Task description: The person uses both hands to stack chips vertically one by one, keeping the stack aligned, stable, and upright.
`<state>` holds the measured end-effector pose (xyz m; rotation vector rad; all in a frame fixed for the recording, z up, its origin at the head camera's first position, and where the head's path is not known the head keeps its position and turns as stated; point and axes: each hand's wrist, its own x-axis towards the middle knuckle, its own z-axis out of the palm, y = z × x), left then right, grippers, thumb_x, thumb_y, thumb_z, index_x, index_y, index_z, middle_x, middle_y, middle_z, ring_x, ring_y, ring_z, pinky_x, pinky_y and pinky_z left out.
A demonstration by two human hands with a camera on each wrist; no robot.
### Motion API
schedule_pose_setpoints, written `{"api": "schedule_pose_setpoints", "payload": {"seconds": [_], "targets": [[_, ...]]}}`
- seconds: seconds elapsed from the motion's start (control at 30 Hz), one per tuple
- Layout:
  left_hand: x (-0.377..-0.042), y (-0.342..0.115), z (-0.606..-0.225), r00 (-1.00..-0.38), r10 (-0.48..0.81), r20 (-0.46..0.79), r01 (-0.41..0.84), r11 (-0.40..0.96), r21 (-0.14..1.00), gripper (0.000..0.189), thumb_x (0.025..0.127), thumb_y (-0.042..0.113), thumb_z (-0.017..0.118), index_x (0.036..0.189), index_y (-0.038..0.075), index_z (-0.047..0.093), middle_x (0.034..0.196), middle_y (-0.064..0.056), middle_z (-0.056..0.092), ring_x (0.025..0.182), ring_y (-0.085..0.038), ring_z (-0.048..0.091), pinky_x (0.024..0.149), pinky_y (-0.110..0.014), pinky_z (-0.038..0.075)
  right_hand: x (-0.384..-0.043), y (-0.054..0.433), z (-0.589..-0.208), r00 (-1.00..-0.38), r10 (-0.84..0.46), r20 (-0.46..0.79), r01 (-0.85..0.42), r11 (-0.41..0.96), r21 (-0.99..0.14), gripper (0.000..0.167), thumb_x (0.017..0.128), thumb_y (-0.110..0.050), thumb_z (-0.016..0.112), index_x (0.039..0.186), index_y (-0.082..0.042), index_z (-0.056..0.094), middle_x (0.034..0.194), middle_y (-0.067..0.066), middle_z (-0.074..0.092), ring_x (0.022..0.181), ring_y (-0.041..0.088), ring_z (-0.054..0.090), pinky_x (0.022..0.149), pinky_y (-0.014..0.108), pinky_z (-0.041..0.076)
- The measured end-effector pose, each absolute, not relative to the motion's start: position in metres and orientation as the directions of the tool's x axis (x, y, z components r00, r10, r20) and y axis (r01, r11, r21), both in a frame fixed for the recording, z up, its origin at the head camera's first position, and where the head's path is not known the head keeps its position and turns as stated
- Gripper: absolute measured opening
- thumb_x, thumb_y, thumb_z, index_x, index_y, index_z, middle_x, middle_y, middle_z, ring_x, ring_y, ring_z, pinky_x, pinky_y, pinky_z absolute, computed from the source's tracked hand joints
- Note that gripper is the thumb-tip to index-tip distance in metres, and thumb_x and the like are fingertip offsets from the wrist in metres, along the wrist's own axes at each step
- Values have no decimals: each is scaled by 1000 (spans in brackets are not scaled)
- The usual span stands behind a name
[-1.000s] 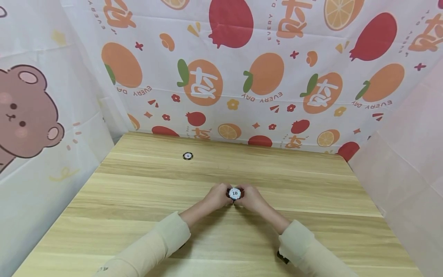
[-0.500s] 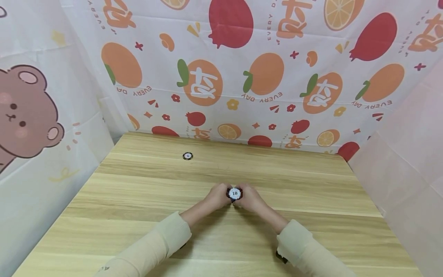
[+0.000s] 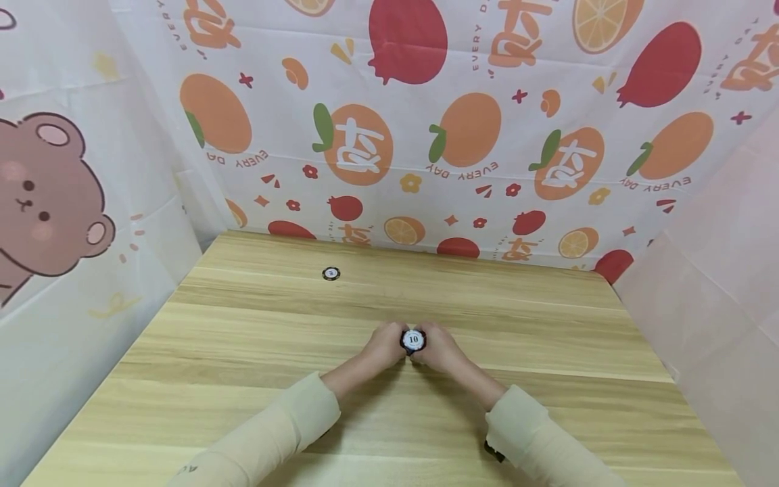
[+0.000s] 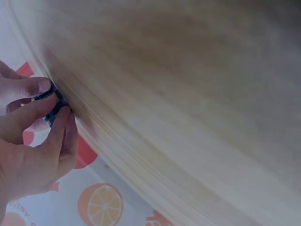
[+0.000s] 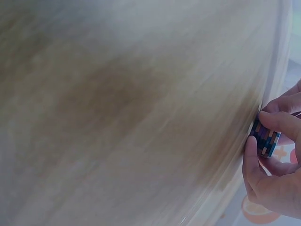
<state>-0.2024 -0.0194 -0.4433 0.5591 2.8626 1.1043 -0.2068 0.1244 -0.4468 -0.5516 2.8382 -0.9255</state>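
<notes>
A short stack of poker chips point(image 3: 414, 340) stands near the middle of the table, its top chip white and marked 10. My left hand point(image 3: 386, 343) grips the stack from the left, and my right hand point(image 3: 439, 346) grips it from the right. In the left wrist view, thumb and fingers curl round the dark edges of the chip stack point(image 4: 55, 103). From the right wrist view, the stacked chips point(image 5: 265, 136) show blue, dark and light edge bands between the fingers. A single black poker chip point(image 3: 331, 273) with a white centre lies farther back, to the left of both hands.
The wooden table point(image 3: 517, 304) stretches out around the hands. Behind it hangs a fruit-printed curtain point(image 3: 420, 182); a bear-printed curtain point(image 3: 140, 223) borders the left side and a pale one point(image 3: 718, 297) the right.
Both hands stay at the stack and draw slightly closer together, and the chips under the top one line up more evenly. The black chip stays put.
</notes>
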Motion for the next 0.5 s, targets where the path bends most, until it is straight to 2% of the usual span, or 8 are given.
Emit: {"api": "schedule_pose_setpoints", "payload": {"seconds": [0.5], "targets": [[-200,-15,-443,-944,303,131,319,731,604,14,68,-8,68,78,-1,62,74,-7,61,71,-21,57,62,-31,47,-208,124,-447,-928,-371,4,-311,772,-554,35,67,-4,78,96,3,60,93,10,57,87,23,54,77,36,46]]}}
